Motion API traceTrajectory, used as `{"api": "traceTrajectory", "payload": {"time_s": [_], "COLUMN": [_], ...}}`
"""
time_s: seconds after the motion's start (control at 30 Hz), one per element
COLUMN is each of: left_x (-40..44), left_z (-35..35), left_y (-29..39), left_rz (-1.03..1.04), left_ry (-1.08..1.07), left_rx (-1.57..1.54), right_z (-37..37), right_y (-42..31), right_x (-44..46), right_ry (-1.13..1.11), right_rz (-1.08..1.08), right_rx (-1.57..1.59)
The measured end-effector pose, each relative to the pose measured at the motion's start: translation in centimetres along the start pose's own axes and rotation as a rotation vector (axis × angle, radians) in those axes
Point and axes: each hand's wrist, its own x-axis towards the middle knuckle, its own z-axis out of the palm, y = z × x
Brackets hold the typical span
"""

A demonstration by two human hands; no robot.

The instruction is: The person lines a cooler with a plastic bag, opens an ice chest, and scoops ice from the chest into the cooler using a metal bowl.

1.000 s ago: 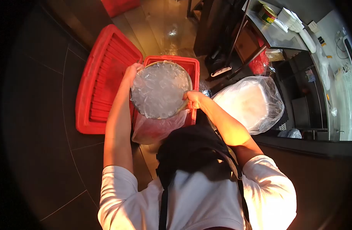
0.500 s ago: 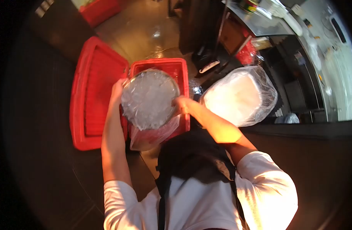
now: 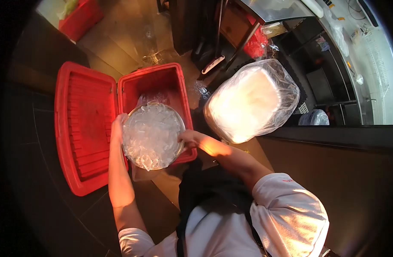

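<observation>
Both my hands hold a round, metal-rimmed bowl (image 3: pixel 184 124) heaped with clear ice (image 3: pixel 153 132). My left hand (image 3: pixel 118 126) grips its left side, and my right hand (image 3: pixel 190 139) is closed on the right side; the fingers are partly hidden by the bowl. Under and behind the bowl stands a red cooler box (image 3: pixel 185 92), its ribbed lid (image 3: pixel 87 128) swung open to the left. Some clear plastic shows inside the cooler, and more hangs at its near edge. The bowl covers the near part of the cooler.
Right of the cooler stands a bin (image 3: pixel 245 103) lined with clear plastic, brightly lit. A metal table (image 3: pixel 277 10) and a red bag (image 3: pixel 257 43) are beyond it. Another red crate (image 3: pixel 80 21) sits at the far left, on a tiled floor with wet-looking spots.
The view has shifted, so the surroundings sit further left. The bowl has come nearer to my body relative to the cooler, uncovering more of the cooler's inside. Both hands keep their hold.
</observation>
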Motion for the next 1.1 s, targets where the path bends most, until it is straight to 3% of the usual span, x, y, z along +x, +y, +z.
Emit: {"api": "traceTrajectory", "payload": {"time_s": [0.07,0.2,0.37,0.5,0.57,0.67,0.77,0.87,0.93,1.0,1.03,1.1], "left_x": [-2.0,-2.8,-0.7,-0.5,-0.9,-0.6,2.4,3.0,0.4,-3.2,-3.3,-3.7], "left_z": [5.4,16.6,34.4,49.0,55.3,61.7,65.0,63.4,60.1,56.6,55.6,53.6], "left_y": [2.6,5.0,2.3,-1.5,-4.2,-7.7,-14.5,-22.1,-24.0,-26.4,-27.0,-28.3], "left_rz": [0.010,0.029,0.275,0.459,0.434,0.343,0.261,0.243,0.190,0.386,0.362,0.305], "left_ry": [-0.035,-0.148,-0.273,-0.419,-0.391,-0.522,-0.572,-0.412,-0.772,-0.820,-0.902,-1.075], "left_rx": [0.086,0.269,0.375,0.389,0.329,0.173,0.008,0.840,1.426,1.805,1.852,1.921], "right_z": [-2.0,-8.0,-27.7,-38.9,-44.6,-49.6,-53.5,-53.1,-57.8,-56.2,-55.4,-56.5], "right_y": [-0.6,-3.2,-1.0,-3.6,-4.0,-6.1,-7.7,-8.3,-4.4,-3.4,-2.6,-2.4], "right_x": [-4.2,-15.0,-16.0,-27.0,-30.4,-35.2,-33.6,-27.6,-16.5,-13.2,-12.2,-12.9], "right_ry": [-0.058,0.031,0.021,0.478,0.552,0.612,0.781,1.010,1.296,1.465,1.539,1.430], "right_rz": [-0.051,-0.103,-0.155,-0.164,-0.250,-0.298,-0.293,-0.386,-0.531,-0.515,-0.497,-0.424], "right_rx": [0.068,0.022,0.161,0.103,0.100,0.056,-0.164,-0.652,-1.059,-1.099,-1.120,-1.038]}}
